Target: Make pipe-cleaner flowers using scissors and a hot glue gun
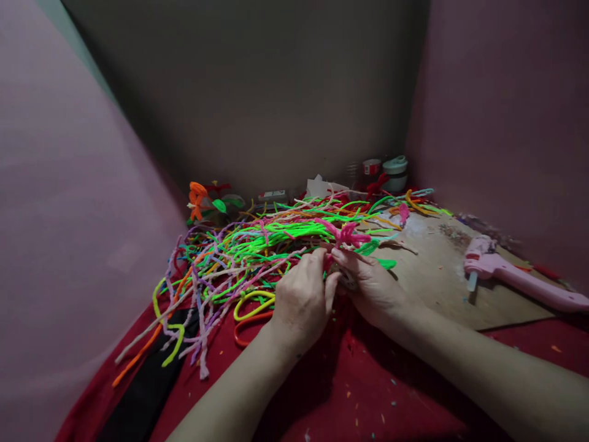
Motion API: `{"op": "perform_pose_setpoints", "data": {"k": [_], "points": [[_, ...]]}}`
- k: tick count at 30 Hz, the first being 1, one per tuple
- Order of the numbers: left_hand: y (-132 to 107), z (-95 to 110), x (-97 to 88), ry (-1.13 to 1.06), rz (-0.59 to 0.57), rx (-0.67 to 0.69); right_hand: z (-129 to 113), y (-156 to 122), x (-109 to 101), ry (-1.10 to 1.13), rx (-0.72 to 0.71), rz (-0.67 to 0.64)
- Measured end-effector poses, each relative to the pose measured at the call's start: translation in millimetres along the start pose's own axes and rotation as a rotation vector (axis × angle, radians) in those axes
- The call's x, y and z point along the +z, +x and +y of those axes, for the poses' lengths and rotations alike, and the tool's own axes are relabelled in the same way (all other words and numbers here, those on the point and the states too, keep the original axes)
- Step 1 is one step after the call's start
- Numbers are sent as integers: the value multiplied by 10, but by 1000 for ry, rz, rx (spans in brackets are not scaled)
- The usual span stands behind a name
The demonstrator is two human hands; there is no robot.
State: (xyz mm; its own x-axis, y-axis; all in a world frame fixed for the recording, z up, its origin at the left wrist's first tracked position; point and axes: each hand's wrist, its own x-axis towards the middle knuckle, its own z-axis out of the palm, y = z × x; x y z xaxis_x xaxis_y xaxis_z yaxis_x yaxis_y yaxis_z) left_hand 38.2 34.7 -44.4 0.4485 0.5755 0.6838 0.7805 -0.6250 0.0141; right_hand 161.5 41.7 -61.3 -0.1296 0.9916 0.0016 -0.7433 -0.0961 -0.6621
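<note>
My left hand (301, 301) and my right hand (370, 285) meet in the middle, fingers pinched together on a small pink pipe-cleaner flower (345, 236) with green leaf loops (375, 248). The flower's pink petals stick up just above my fingertips. Behind and left of my hands spreads a big tangle of pipe cleaners (239, 252) in neon green, pink, lilac, orange and yellow. Exactly how each finger grips the stem is hidden.
A pink hot glue gun (510, 276) lies on a brown board (442, 282) at the right. A red cloth (350, 387) covers the table. Finished orange and green pipe-cleaner flowers (202, 199) and small jars (393, 172) stand by the back wall.
</note>
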Motion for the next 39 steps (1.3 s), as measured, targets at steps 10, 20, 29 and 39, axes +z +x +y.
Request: {"op": "perform_pose_setpoints", "data": {"k": [10,20,29,39], "points": [[20,-14,30,-281,-59,-176,17,-55,40,-96,-34,-100],[125,12,-127,-1148,-248,-752,-35,-14,-5,-230,-140,-231],[142,-67,-211,-1668,-465,-854,-95,16,-16,-155,-21,-242],[131,-30,-133,-1275,-331,-703,-67,-16,15,-149,-84,-127]]}}
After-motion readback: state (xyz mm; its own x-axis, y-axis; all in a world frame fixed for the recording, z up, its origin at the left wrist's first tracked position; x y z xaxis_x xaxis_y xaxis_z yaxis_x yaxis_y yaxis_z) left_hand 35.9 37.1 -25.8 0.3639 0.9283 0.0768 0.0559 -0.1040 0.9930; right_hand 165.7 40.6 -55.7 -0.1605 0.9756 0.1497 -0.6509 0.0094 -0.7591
